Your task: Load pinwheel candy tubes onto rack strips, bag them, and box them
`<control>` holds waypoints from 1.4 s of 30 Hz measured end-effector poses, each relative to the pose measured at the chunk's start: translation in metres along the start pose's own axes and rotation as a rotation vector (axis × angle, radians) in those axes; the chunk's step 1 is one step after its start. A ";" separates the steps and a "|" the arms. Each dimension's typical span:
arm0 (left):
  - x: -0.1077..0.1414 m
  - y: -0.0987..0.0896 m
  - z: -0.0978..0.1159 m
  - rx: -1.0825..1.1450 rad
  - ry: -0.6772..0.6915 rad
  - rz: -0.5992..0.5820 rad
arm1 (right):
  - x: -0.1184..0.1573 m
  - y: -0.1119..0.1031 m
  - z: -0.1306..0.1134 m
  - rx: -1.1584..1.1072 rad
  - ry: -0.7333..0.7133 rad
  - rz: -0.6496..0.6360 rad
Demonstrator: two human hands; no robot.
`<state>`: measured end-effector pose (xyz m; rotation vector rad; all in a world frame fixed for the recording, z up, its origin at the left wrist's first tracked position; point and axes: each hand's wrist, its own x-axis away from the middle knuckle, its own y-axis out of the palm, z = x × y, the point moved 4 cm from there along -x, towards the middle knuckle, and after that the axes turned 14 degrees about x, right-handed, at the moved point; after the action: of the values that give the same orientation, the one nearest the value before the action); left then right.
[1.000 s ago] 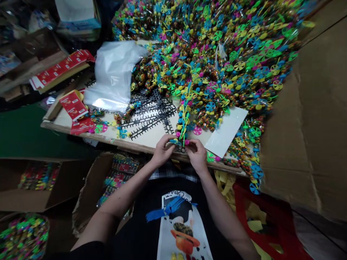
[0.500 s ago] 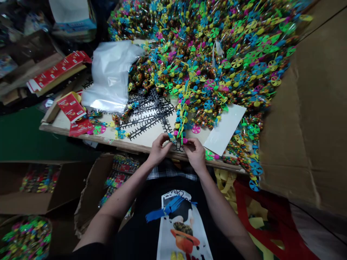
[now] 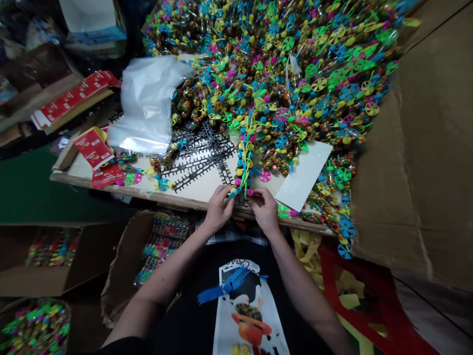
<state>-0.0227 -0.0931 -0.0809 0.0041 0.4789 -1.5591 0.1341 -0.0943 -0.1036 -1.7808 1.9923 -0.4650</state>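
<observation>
Fingertips of the left hand (image 3: 219, 209) and the right hand (image 3: 265, 211) pinched the lower end of a strand of bagged pinwheel toys (image 3: 244, 167). Both hands were clenched on it, close together, just above the front edge of the tabletop (image 3: 192, 195). The strand rose from their grip and leaned slightly, a column of blue, pink and yellow pieces with thin green and yellow blades.

Just behind the hands lay black plastic comb-like strips (image 3: 201, 160), crossed over one another, and to the right lay a white sheet (image 3: 305, 175). A great heap of similar colourful packets (image 3: 273, 64) covered the far part of the tabletop and spread toward its right side. Left of the heap sat a crumpled translucent plastic bag (image 3: 146, 106), with red printed cards (image 3: 88, 147) nearby.

Between the forearms showed a black T-shirt (image 3: 244, 305) with a printed figure and a plaid cloth (image 3: 236, 236). Open cardboard boxes of packed toys (image 3: 162, 241) stood below the tabletop on the left, a red plastic crate (image 3: 354, 291) holding yellow scraps stood on the right, and a large cardboard flap (image 3: 410, 148) rose at the far right.
</observation>
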 end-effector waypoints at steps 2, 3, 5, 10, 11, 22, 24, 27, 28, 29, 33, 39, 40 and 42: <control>0.001 -0.001 0.000 -0.018 0.025 0.010 | 0.000 0.000 0.000 -0.001 -0.004 0.016; 0.000 -0.002 0.000 -0.028 0.039 0.018 | 0.000 -0.001 -0.001 -0.008 -0.005 0.021; -0.001 -0.002 -0.001 -0.052 0.065 0.030 | -0.001 -0.001 -0.002 -0.032 -0.005 0.023; -0.007 0.000 0.000 -0.085 0.085 -0.010 | -0.002 -0.001 -0.003 -0.035 -0.027 0.032; -0.007 0.001 0.000 -0.071 0.077 -0.022 | -0.002 0.000 -0.004 -0.021 -0.034 0.036; -0.012 -0.006 -0.004 0.145 -0.048 -0.043 | -0.017 -0.028 -0.015 0.190 -0.169 -0.109; -0.014 -0.013 -0.007 0.156 -0.097 -0.035 | -0.036 -0.049 -0.009 0.257 -0.159 -0.047; -0.021 -0.026 -0.015 0.160 -0.171 0.028 | -0.072 -0.065 -0.003 0.452 -0.126 0.030; -0.024 -0.030 -0.018 0.152 -0.189 0.058 | -0.084 -0.064 -0.003 0.539 -0.114 0.010; -0.028 -0.035 -0.020 0.139 -0.206 0.088 | -0.094 -0.061 -0.004 0.634 -0.098 -0.022; -0.039 -0.045 -0.027 0.058 -0.232 0.176 | -0.117 -0.046 -0.013 0.975 -0.014 -0.095; -0.039 -0.043 -0.033 -0.052 -0.128 0.189 | -0.149 -0.076 -0.027 0.977 0.058 -0.042; -0.039 -0.043 -0.034 -0.059 -0.122 0.191 | -0.159 -0.084 -0.029 0.973 0.047 0.018; -0.039 -0.042 -0.035 -0.061 -0.116 0.195 | -0.181 -0.094 -0.034 0.990 -0.007 0.087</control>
<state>-0.0709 -0.0465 -0.0890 -0.0837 0.4217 -1.3450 0.2120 0.0730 -0.0103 -1.0479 1.3958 -1.1526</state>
